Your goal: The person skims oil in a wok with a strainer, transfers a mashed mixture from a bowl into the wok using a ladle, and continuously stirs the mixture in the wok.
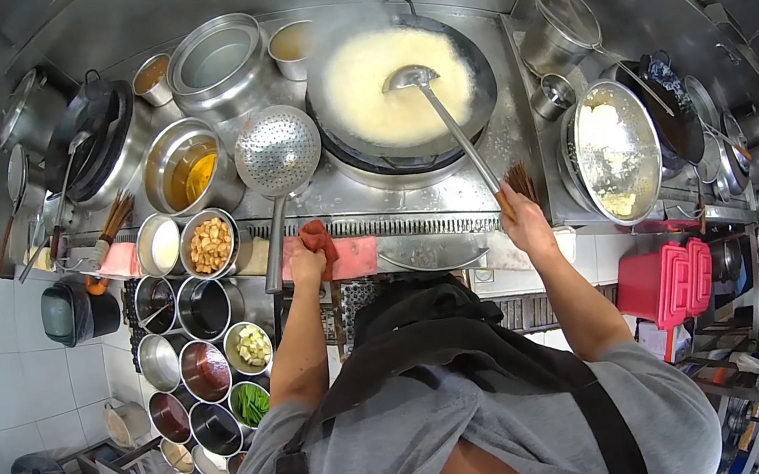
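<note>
A ladle (457, 127) lies with its bowl in the pale, steaming liquid of a large wok (484, 81). Wrapped round the wooden end of its handle is my right hand (527, 229). My left hand (307, 265) is closed beside a red cloth (319, 248), which it grips at the counter's front edge, over a pink cloth (358, 256). Just left of that hand, a perforated skimmer (278, 150) rests with its handle pointing toward me. A bamboo brush (519, 180) stands near my right hand.
Pots of seasonings and chopped food (209, 246) crowd the left. Behind them sit a steel pot (214, 55) and a pot with yellow oil (190, 169). On the right are a large strainer bowl (617, 152), a sieve pot (557, 33) and red bins (657, 286).
</note>
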### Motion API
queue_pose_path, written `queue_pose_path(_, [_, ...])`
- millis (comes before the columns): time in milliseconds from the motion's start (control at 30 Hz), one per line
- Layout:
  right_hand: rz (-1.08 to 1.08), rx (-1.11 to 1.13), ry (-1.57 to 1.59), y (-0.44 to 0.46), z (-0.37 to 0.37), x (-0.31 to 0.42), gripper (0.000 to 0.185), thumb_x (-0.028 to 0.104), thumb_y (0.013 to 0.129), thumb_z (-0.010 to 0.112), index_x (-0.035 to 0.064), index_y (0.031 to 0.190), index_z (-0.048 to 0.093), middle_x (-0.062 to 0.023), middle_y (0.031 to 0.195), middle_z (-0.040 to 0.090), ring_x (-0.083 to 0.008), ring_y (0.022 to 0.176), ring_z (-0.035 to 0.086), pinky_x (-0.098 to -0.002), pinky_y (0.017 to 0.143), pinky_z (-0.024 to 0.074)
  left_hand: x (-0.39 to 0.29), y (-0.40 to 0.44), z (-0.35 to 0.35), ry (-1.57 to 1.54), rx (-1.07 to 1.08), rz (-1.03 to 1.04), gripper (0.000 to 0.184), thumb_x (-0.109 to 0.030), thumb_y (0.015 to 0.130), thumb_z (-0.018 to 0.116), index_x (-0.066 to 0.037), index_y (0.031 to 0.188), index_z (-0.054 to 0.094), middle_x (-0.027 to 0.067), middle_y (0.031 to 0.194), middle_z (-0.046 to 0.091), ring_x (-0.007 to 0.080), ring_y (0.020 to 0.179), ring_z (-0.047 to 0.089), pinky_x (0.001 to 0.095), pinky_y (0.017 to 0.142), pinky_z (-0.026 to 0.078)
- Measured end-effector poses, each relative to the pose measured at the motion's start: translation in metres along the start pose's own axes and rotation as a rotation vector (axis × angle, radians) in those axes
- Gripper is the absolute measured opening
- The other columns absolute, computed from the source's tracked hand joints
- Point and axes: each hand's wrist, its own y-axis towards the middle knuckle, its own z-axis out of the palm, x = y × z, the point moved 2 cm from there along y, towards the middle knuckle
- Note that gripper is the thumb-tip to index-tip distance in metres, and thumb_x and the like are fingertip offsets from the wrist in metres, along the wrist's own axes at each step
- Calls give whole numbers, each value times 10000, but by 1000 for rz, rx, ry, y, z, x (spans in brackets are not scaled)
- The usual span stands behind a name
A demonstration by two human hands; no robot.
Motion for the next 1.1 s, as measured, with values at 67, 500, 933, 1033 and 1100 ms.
queue_pose_path(67, [4,13,-12,15,8,-2,613,37,763,600,54,1353,436,-304,1045,588,-444,991,570,-475,869,457,-8,-8,-10,36,-9,-16,584,-318,708,727,-36,1172,514,217,1119,625,369,1080,588,442,911,464])
queue_pose_path(500, [199,-28,66,91,6,36,560,89,779,586,83,1331,496,-295,1042,610,-432,1006,583,-434,877,457,-5,1,-4,57,47,-71,602,-296,700,736,-80,1213,507,216,1098,639,360,1050,610,436,890,480])
queue_pose_path(933, [428,159,352,-63,-107,52,503,50,819,611,2,1309,508,-158,902,662,-153,838,609,-283,751,475,-4,-2,-2,-1,-21,-11,597,-272,709,718,-52,1216,494,224,1146,613,371,1063,599,447,902,476])
queue_pose_path(1033, [349,172,389,-97,-98,31,515,39,810,623,-15,1307,502,-167,940,667,-170,873,610,-281,789,474,-11,-7,-12,59,8,-47,608,-280,705,725,-60,1223,495,212,1147,617,356,1072,601,439,894,482])
queue_pose_path(1100, [324,171,362,-101,-84,23,520,36,805,629,-7,1307,503,-184,964,667,-199,892,626,-291,805,475,-18,-13,-20,45,32,-9,511,-233,753,671,0,1185,531,275,1092,621,394,1058,597,438,916,477])
